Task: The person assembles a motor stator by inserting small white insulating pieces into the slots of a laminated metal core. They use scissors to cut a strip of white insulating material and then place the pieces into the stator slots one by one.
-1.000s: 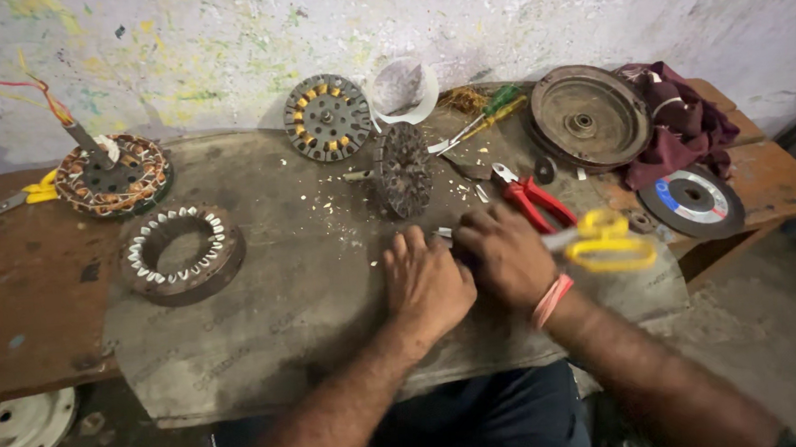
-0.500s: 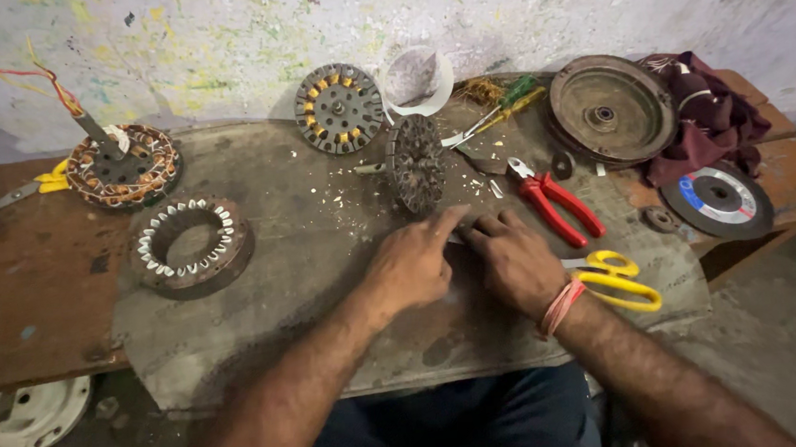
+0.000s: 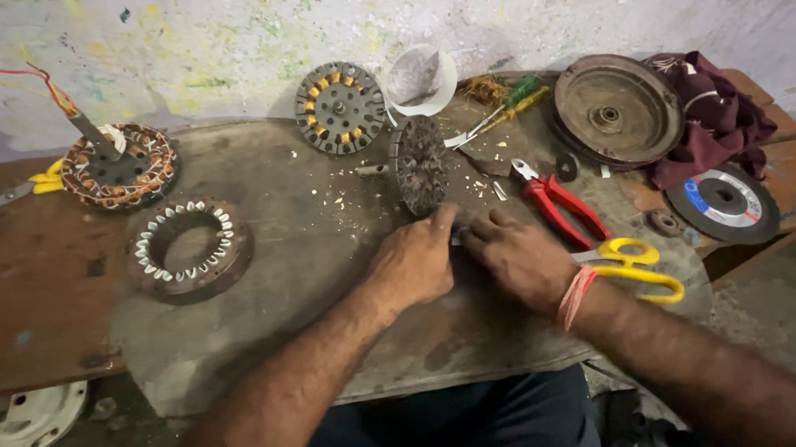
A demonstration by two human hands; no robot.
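My left hand (image 3: 415, 261) and my right hand (image 3: 518, 257) rest knuckles-up on the grey bench top (image 3: 326, 256), fingertips meeting. Between the fingertips both hands pinch a small grey piece (image 3: 458, 238), mostly hidden by the fingers. Just beyond the fingertips a dark round motor core (image 3: 420, 164) stands on its edge. An orange band circles my right wrist. Red-handled pliers (image 3: 560, 205) and yellow scissors (image 3: 635, 268) lie just right of my right hand.
A ring-shaped stator (image 3: 190, 249) and a wound stator with wires (image 3: 118, 165) lie at the left. Another core (image 3: 341, 106) and a white cup (image 3: 420, 77) stand against the wall. At the right are screwdrivers (image 3: 502, 111), a round metal cover (image 3: 616, 110), maroon cloth (image 3: 717, 112) and a grinding disc (image 3: 721, 201).
Both hands have stayed together and edged slightly toward the upright core. The view has shifted a little; nothing else on the bench has moved.
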